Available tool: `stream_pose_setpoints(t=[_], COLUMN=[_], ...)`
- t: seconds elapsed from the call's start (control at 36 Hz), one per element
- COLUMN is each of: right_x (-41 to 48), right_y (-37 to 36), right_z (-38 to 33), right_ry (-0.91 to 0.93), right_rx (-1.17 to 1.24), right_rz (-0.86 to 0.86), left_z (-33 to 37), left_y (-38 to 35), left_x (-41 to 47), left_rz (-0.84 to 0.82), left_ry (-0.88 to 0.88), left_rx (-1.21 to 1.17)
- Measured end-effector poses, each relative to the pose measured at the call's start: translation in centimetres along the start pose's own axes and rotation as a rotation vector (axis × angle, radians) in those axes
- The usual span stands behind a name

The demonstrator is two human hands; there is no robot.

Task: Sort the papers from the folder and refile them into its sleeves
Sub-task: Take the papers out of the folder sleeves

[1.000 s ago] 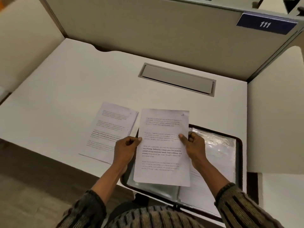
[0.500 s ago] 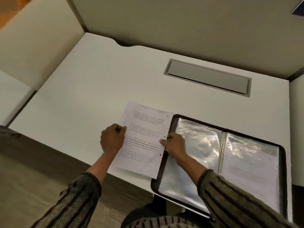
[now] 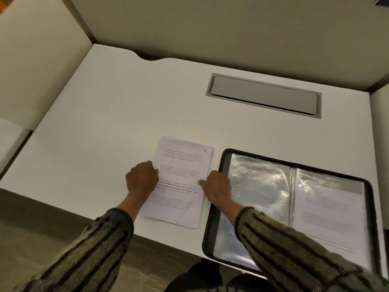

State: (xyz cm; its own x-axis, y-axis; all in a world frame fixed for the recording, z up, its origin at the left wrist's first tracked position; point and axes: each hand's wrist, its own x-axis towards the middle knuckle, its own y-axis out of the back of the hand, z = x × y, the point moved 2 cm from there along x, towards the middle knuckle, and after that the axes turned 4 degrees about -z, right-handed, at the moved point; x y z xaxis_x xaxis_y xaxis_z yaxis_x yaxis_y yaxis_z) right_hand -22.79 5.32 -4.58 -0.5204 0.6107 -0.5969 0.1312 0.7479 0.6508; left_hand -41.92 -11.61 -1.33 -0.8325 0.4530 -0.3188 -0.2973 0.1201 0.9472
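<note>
Papers (image 3: 181, 207) lie in one pile on the tabletop (image 3: 126, 102), at 9 o'clock of the open folder (image 3: 223, 159). The sheet (image 3: 181, 157) I held up a second ago is now down on top. My left hand (image 3: 142, 180) and right hand (image 3: 216, 187), fingers curled, pinch its side edges. Sorting continues, I judge; the sleeves (image 3: 259, 186) come later.

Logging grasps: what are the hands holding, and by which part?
The papers, flat on the desk: left hand holds the left edge, right hand the right edge, thumb on top.
</note>
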Motion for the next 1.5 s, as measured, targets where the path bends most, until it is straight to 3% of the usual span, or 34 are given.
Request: stream_pose_setpoints(t=[0.11,0.31,0.42,0.53,0.78,1.0,1.11,1.36,1.5], right_x=[-0.4,-3.1,-5.4,-7.3,-11.3,-13.6,-14.0,-13.5,-12.9], right_y=[0.6,2.9,4.6,6.6,11.2,13.9,15.0,17.2,18.1], right_z=[0.0,4.4,9.3,14.3,25.1,32.5,34.7,38.3,38.8], right_ry=[0.004,0.037,0.092,0.016,-0.110,-0.164,-0.191,-0.360,-0.428], right_rx=[0.033,0.401,0.339,0.314,0.207,0.098,0.008,-0.126,-0.134], right_rz=[-0.022,-0.012,0.135,0.301,0.500,0.535,0.573,0.485,0.434], left_z=[0.2,3.3,7.6,13.1,25.0,32.0,34.2,35.0,35.0], left_y=[-0.2,0.2,-0.5,-1.6,-4.6,-7.0,-8.2,-12.2,-12.6], left_x=[-0.3,-1.5,-3.8,-7.3,-14.9,-19.9,-21.5,-23.1,-23.3], left_rz=[0.023,0.070,0.056,0.019,-0.137,-0.210,-0.285,-0.356,-0.365], left_ry=[0.005,-0.031,-0.163,-0.323,-0.725,-0.946,-0.969,-1.088,-1.072], left_rx=[-0.053,-0.121,-0.211,-0.285,-0.282,-0.147,-0.146,0.194,0.211])
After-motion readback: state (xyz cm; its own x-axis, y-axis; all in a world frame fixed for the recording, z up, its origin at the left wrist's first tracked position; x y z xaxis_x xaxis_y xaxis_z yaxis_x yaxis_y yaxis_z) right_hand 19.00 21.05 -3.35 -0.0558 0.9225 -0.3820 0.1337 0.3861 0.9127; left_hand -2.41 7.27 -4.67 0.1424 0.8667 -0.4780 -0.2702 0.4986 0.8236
